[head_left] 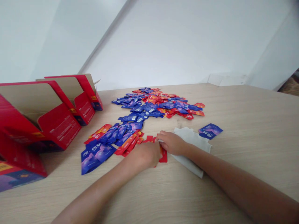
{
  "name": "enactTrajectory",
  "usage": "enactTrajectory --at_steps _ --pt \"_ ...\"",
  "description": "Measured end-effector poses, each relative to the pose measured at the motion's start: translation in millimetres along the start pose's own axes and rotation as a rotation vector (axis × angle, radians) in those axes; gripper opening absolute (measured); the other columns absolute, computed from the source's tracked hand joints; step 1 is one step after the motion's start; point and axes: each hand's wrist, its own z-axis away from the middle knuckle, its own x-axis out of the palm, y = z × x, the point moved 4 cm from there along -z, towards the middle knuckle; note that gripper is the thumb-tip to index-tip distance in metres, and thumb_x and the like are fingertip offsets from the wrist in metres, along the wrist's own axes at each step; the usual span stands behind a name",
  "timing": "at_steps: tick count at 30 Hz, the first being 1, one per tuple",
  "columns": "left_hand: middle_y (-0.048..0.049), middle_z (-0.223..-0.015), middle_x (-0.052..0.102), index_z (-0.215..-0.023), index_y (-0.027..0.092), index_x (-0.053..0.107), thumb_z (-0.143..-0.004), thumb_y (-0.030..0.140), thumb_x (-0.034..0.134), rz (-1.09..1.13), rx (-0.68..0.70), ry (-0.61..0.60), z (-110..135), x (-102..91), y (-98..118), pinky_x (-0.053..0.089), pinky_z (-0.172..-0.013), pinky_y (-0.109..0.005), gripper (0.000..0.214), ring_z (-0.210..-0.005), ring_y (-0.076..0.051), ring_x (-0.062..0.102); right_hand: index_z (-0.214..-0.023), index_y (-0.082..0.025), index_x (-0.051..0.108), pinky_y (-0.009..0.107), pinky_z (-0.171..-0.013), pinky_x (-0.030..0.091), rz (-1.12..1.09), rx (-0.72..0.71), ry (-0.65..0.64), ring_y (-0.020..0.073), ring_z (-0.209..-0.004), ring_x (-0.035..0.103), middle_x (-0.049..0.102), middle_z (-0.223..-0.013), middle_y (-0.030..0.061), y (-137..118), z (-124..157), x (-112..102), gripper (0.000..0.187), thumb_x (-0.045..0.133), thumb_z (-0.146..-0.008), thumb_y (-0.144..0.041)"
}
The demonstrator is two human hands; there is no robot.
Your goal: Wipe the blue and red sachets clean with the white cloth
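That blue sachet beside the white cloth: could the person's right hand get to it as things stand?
Probably yes. The right hand is at the edge of the white cloth, and the blue sachet lies just past it. Only that flat cloth lies between them, so a short reach over it looks free.

On the wooden table (235,137), the left hand (146,154) and the right hand (171,143) are close together above a red sachet (163,154). The right wrist lies over a white cloth (190,137). Farther away is a wide pile of blue and red sachets (156,105), and open red cartons (58,124) stand on the left.
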Motion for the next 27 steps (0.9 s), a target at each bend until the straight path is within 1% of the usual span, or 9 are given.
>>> enactTrajectory --at_steps 2,4,6,8,11,16,21,23,27 --pt "-0.0146 -0.1 0.068 -0.121 0.016 0.049 -0.074 0.038 0.06 0.024 0.034 -0.035 5 4.4 9 0.051 -0.074 -0.042 0.053 -0.089 -0.03 0.063 -0.093 -0.018 0.058 0.027 -0.073 0.04 -0.067 -0.041 0.032 0.0166 -0.084 0.052 0.056 -0.091 0.0049 -4 0 0 0.019 0.046 -0.08 -0.011" --pt "-0.0199 -0.113 0.062 -0.132 0.015 0.036 -0.065 0.046 0.067 0.043 0.027 -0.067 7 12.0 17 0.05 -0.077 -0.048 0.08 -0.097 -0.036 0.059 -0.093 -0.018 0.06 0.027 -0.074 0.041 -0.134 -0.084 0.044 0.0165 -0.084 0.052 0.057 -0.09 0.0048 -6 -1 -1 0.019 0.048 -0.08 -0.012" --pt "-0.021 -0.13 0.049 -0.14 0.02 0.022 -0.06 0.047 0.071 0.068 0.012 -0.097 4 23.4 23 0.046 -0.082 -0.054 0.098 -0.109 -0.04 0.052 -0.095 -0.018 0.061 0.028 -0.075 0.042 -0.182 -0.096 0.043 0.0168 -0.084 0.053 0.059 -0.092 0.0054 -5 -1 -1 0.02 0.049 -0.08 -0.012" --pt "-0.0185 -0.143 0.031 -0.142 0.027 0.009 -0.05 0.045 0.078 0.095 -0.104 -0.131 -1 37.9 24 0.036 -0.09 -0.063 0.116 -0.12 -0.046 0.036 -0.098 -0.017 0.061 0.028 -0.076 0.043 -0.209 -0.081 0.038 0.0168 -0.084 0.054 0.06 -0.094 0.006 -2 -1 -2 0.022 0.048 -0.081 -0.012" --pt "-0.0127 -0.149 0.015 -0.14 0.035 0.004 -0.04 0.043 0.083 0.115 -0.201 -0.148 -10 57.3 28 0.023 -0.093 -0.072 0.128 -0.124 -0.051 0.023 -0.102 -0.017 0.06 0.029 -0.08 0.043 -0.208 -0.076 0.025 0.0169 -0.087 0.055 0.06 -0.098 0.0064 3 -2 -2 0.025 0.046 -0.082 -0.011" --pt "-0.0069 -0.15 0.006 -0.136 0.043 0.017 -0.039 0.034 0.084 0.091 -0.205 -0.23 -13 75.6 33 0.018 -0.092 -0.075 0.118 -0.126 -0.051 0.01 -0.098 -0.017 0.062 0.033 -0.082 0.041 -0.09 -0.012 0.085 0.0188 -0.089 0.054 0.06 -0.096 0.0077 17 0 -7 0.022 0.046 -0.083 -0.013" --pt "-0.0051 -0.149 0.018 -0.13 0.045 0.032 -0.058 0.039 0.073 0.129 -0.238 -0.105 -15 77.2 34 0.02 -0.09 -0.077 0.084 -0.126 -0.05 0.017 -0.1 -0.016 0.061 0.033 -0.081 0.04 -0.041 -0.001 0.184 0.0196 -0.09 0.051 0.059 -0.096 0.0086 10 1 -17 0.023 0.045 -0.084 -0.013" --pt "-0.0062 -0.148 0.02 -0.131 0.043 0.033 -0.06 0.039 0.071 0.128 -0.244 -0.101 -17 79.6 35 0.019 -0.089 -0.077 0.08 -0.125 -0.05 0.018 -0.1 -0.017 0.061 0.033 -0.082 0.039 -0.047 -0.059 0.155 0.0194 -0.091 0.051 0.059 -0.097 0.0083 -2 0 -16 0.024 0.044 -0.084 -0.013" --pt "-0.0095 -0.147 0.022 -0.133 0.037 0.034 -0.061 0.037 0.071 0.105 -0.232 -0.102 -18 83.1 39 0.015 -0.092 -0.077 0.08 -0.124 -0.051 0.017 -0.096 -0.018 0.063 0.033 -0.08 0.038 -0.037 -0.168 0.003 0.0194 -0.088 0.05 0.06 -0.092 0.0069 -19 -1 -7 0.022 0.044 -0.084 -0.014"
